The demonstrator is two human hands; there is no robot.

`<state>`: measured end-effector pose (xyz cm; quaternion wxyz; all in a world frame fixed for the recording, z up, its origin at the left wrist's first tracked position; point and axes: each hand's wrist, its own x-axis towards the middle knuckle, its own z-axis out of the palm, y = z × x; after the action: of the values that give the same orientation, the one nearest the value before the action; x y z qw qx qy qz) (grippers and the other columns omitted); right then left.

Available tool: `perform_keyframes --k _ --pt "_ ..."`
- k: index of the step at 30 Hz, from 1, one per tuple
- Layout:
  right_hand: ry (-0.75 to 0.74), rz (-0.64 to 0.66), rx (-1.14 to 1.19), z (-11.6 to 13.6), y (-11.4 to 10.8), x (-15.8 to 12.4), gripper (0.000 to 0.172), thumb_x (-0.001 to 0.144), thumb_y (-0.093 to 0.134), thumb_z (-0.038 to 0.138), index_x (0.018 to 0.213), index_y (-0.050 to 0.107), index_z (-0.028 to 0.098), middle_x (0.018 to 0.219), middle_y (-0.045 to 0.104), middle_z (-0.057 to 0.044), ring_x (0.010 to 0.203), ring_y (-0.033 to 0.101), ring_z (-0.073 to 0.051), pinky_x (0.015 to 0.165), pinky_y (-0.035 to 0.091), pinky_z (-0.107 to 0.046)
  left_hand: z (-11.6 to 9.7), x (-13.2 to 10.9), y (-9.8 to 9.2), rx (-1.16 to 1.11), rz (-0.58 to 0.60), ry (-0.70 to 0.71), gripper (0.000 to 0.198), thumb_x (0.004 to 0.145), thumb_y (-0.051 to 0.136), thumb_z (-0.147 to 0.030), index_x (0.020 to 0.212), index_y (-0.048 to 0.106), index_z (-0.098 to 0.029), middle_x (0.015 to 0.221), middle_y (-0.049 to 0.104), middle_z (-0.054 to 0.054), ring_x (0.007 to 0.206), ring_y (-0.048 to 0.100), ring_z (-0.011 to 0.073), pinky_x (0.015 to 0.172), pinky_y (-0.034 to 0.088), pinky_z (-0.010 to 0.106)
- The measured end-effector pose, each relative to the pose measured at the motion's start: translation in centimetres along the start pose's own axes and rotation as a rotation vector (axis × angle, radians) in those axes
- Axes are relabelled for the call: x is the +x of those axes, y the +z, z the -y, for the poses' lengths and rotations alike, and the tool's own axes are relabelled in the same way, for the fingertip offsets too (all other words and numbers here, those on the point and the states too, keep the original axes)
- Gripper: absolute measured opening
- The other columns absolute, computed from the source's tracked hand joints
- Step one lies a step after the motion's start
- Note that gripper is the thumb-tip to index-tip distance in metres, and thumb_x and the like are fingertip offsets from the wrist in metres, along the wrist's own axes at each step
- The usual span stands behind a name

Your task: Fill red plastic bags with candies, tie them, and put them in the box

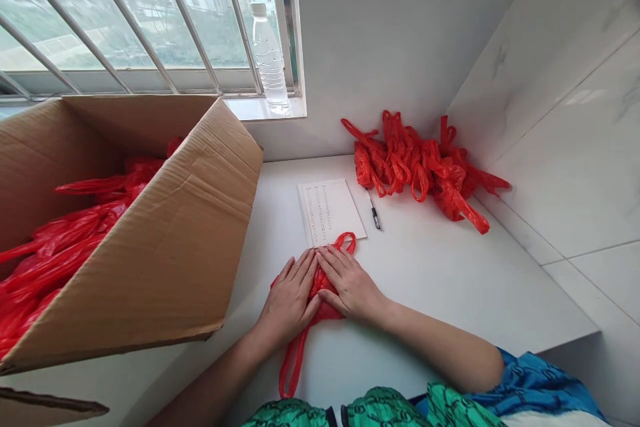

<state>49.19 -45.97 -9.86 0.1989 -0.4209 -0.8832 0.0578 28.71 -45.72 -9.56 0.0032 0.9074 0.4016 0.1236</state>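
Note:
A red plastic bag (pixel 327 310) lies on the white table right in front of me. My left hand (pixel 289 297) rests flat on its left side, fingers stretched out. On the right side, my right hand (pixel 353 285) presses down in the same way, and the fingertips of both hands nearly meet at the top. One handle loop of the bag sticks out beyond my right fingers, and another hangs toward me below my left hand. Much of the bag is hidden under my palms. Just past the fingertips lies a sheet of paper (pixel 333 210) with handwriting on it.
A large cardboard box (pixel 165 260) holding red plastic bags (pixel 95 227) stands at the left. Several bunched red bags (pixel 415 160) lie at the back right by the wall. A pen (pixel 374 213) is beside the paper. A water bottle (pixel 270 63) stands on the windowsill.

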Motion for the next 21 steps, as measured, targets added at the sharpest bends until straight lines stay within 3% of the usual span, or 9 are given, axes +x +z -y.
perform_keyframes --k 21 --pt "0.001 0.0 0.006 0.08 0.29 -0.06 0.071 0.099 0.039 0.051 0.154 0.027 0.007 0.158 0.031 -0.015 0.148 0.024 -0.03 0.121 0.026 -0.052 -0.2 -0.17 0.14 -0.003 -0.009 -0.013 0.062 0.095 0.044 -0.034 0.151 0.034 -0.01 0.157 0.033 0.013 0.146 0.029 0.026 0.12 0.024 0.046"
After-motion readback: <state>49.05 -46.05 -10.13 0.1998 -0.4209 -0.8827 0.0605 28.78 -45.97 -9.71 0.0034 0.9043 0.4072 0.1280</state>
